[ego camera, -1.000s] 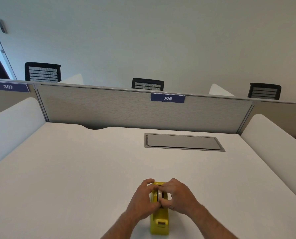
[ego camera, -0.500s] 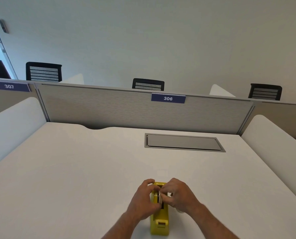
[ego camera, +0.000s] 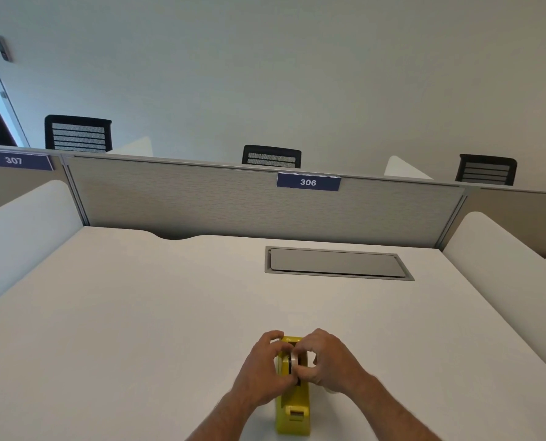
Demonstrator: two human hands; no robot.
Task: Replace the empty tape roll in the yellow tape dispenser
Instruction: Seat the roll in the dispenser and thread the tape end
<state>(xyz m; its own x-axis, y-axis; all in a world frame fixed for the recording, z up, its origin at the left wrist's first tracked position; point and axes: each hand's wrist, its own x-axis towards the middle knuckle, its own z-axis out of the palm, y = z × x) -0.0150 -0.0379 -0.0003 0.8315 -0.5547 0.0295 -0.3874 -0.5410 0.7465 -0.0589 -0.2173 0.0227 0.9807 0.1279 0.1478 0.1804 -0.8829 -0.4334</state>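
Both hands close on the yellow tape dispenser [ego camera: 292,405], which sits at the near edge of the tabletop [ego camera: 138,313]: the left hand [ego camera: 265,369] clamps its side in a steadying grip while the right hand [ego camera: 325,361] pinches the pale roll [ego camera: 294,358] in the slot. A crooked pull could jam the roll or tip the dispenser. Grey partition [ego camera: 201,202] labelled 306 behind, chairs beyond

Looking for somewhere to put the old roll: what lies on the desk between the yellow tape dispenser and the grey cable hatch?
Nothing: in the head view the desk between dispenser and hatch is bare.
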